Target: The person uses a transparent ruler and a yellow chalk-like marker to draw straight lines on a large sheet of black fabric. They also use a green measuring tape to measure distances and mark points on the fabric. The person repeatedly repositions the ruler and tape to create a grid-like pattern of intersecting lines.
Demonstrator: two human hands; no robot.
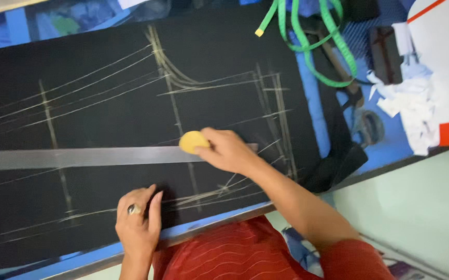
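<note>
Right hand (229, 150) pinches the yellow tailor's chalk (193, 141), its edge against the steel ruler (79, 157) so a line runs straight. Left hand (139, 223), grip released and fingers flat, pins the black fabric (105, 93) near the worktop edge (204, 227) to stop it shifting; green measuring tape (312, 41) lies well apart

Left hand (137, 223): ring with pale stone on one finger. Right hand (228, 150): bare forearm, short red sleeve (356, 259). Red garment (224, 251), wavy stitched lines.
</note>
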